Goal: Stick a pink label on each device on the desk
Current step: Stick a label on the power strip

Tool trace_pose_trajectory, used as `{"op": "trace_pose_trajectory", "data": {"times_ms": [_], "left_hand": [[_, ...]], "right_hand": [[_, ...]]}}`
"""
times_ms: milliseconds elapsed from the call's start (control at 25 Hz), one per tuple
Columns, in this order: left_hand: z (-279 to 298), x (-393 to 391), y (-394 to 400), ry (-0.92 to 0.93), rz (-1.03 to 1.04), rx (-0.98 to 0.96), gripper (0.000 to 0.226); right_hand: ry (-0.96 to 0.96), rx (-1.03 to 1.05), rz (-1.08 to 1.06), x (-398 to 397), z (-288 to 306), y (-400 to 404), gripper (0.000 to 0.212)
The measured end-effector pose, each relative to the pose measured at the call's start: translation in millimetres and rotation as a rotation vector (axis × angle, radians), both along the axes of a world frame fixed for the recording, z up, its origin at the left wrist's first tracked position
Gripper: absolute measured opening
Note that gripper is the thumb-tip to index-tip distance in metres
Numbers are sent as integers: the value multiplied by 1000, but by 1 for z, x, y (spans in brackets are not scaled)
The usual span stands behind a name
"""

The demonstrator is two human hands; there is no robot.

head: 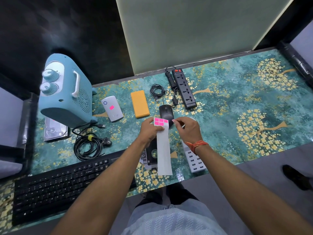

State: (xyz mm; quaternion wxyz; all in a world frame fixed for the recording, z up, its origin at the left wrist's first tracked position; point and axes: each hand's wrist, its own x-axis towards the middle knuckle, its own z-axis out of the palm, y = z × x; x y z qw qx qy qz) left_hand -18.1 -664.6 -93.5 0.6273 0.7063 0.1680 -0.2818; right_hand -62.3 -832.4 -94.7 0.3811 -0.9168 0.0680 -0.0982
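Two hands up over the desk (237, 99): left hand (149, 130) pinching the label strip (163, 150) near its top, a few pink labels (160, 121) left; right hand (187, 128) pinching what looks like one peeled label at its fingertips (174, 120). Mouse (166, 111) sits just beyond, unlabelled. White power bank (112, 108) already tagged. Risks: label folds on itself or sticks to a finger; curved mouse shell may lift the corners. Orange device (140, 103), power strip (184, 89), keyboard (67, 182) show no label yet.

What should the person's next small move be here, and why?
Probably press the pink label pinched in the right hand onto the black mouse just beyond it: the mouse shows no label, while the white device already has one. The left hand holds the sticker sheet.
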Motion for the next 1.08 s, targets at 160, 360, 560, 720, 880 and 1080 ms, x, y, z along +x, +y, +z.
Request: {"op": "trace_pose_trajectory", "data": {"times_ms": [160, 360, 560, 720, 880, 1080], "left_hand": [[-15, -1, 10, -12, -76, 242, 57], [-9, -2, 13, -122, -194, 644, 64], [25, 24, -39, -378, -109, 530, 46], [38, 62, -100, -202, -151, 121, 48], [36, 87, -135, -12, -125, -1, 29], [14, 100, -157, 94, -10, -132, 45]], "right_hand": [[108, 199, -197, 5, -1, -7, 16], [180, 331, -347, 23, -6, -21, 14], [150, 309, -424, 57, 0, -48, 14], [177, 260, -482, 96, -3, -71, 14], [255, 362, -447, 117, -17, -90, 15], [317, 574, -371, 131, -26, -99, 11]]}}
